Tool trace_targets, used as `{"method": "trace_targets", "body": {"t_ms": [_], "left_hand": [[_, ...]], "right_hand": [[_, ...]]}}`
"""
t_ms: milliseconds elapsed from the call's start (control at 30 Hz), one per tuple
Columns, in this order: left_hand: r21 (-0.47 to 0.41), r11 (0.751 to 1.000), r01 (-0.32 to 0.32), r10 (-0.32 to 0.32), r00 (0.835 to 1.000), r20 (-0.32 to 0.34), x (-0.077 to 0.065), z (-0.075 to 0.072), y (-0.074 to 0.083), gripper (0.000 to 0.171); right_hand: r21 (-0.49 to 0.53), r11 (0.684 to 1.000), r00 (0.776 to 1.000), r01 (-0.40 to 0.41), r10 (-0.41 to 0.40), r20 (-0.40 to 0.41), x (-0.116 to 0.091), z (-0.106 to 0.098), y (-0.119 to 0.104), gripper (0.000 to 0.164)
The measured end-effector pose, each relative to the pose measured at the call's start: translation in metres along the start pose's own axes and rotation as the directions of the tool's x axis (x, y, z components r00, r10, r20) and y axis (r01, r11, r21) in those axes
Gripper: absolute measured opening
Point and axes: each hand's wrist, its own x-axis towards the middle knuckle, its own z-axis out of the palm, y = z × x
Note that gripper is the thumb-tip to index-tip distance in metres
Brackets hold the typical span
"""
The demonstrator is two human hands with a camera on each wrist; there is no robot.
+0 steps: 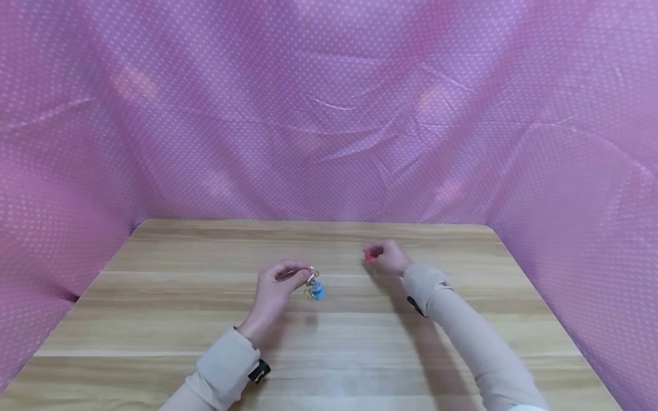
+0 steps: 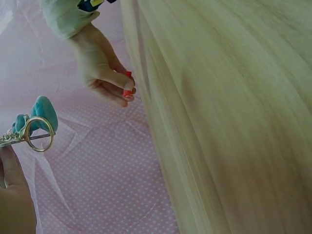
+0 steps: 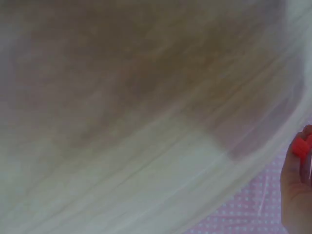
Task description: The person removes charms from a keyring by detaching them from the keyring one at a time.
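Observation:
My left hand [image 1: 275, 288] pinches a keychain between thumb and fingers, above the middle of the wooden table. A blue charm [image 1: 318, 290] dangles from its gold metal parts. In the left wrist view the charm [image 2: 45, 112] looks rounded and teal, beside a gold ring [image 2: 39, 134] and a short chain. Farther back and to the right, my right hand [image 1: 393, 260] holds a small red object [image 1: 368, 256] at its fingertips. The right wrist view catches that red object [image 3: 301, 147] only at its edge; the fingers hide much of it and its kind is unclear.
The wood-grained table [image 1: 216, 245] has rounded far corners. Pink dotted cloth [image 1: 329, 114] hangs behind it and along both sides. Dark straps or devices sit at both wrists, and the arms cast shadows on the tabletop.

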Motion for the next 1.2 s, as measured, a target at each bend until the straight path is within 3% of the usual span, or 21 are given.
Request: {"method": "trace_targets", "body": {"t_ms": [200, 567, 767, 933, 1067, 1200], "left_hand": [[0.07, 0.996, -0.048, 0.048, 0.999, -0.008, 0.0, -0.002, -0.005, 0.018], [0.085, 0.995, -0.056, 0.065, 0.993, -0.099, -0.016, 0.008, -0.013, 0.017], [0.12, 0.991, -0.058, 0.067, 0.995, -0.075, -0.024, 0.011, -0.016, 0.018], [0.126, 0.99, -0.059, 0.062, 0.998, -0.017, -0.024, 0.013, -0.016, 0.02], [0.142, 0.988, -0.053, 0.053, 0.999, 0.002, -0.025, 0.014, -0.016, 0.02], [0.154, 0.987, -0.046, 0.048, 0.999, -0.004, -0.025, 0.015, -0.014, 0.019]], "right_hand": [[-0.017, 1.0, 1.0, -0.002, 0.002, -0.016, 0.009, 0.008, 0.002, 0.03], [-0.216, 0.966, 0.989, 0.141, -0.149, -0.021, 0.004, 0.012, 0.01, 0.023], [-0.099, 0.989, 0.994, 0.109, -0.11, -0.003, 0.003, 0.013, 0.017, 0.036], [0.05, 0.999, 1.0, 0.019, -0.019, 0.012, 0.004, 0.011, 0.021, 0.046], [0.13, 0.991, 0.999, -0.044, 0.04, 0.031, 0.003, 0.009, 0.022, 0.047], [0.139, 0.989, 0.998, -0.053, 0.048, 0.035, 0.002, 0.005, 0.023, 0.043]]}}
